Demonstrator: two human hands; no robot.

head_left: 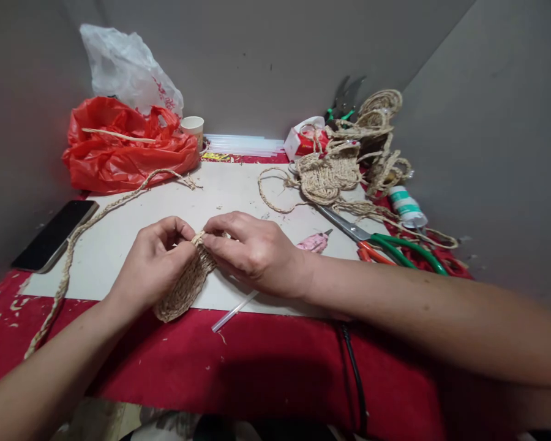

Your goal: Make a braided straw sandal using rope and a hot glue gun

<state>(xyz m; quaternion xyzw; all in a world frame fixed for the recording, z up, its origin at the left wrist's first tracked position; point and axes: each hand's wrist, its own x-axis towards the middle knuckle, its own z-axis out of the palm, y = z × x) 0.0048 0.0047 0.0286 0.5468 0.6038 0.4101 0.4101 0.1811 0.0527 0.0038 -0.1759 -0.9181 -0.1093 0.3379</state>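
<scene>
A woven straw piece [183, 293] hangs between my two hands over the front edge of the white board [133, 282]. My left hand [158, 260] pinches its upper edge from the left, fingers curled. From the right, my right hand [252, 250] grips the same edge, its fingertips close to those of my left hand. Below my right hand a clear plastic tube [234, 311] lies across the board's edge. A braided straw cord [73, 239] runs along the left side of the board.
Far left are a phone [55, 236] and a red plastic bag [128, 147], with a paper cup [192, 127] beside it. Woven straw pieces [330, 174], green-handled scissors [386, 242] and a pink-wrapped tool [314, 243] lie right. A black cable [354, 367] crosses the red cloth.
</scene>
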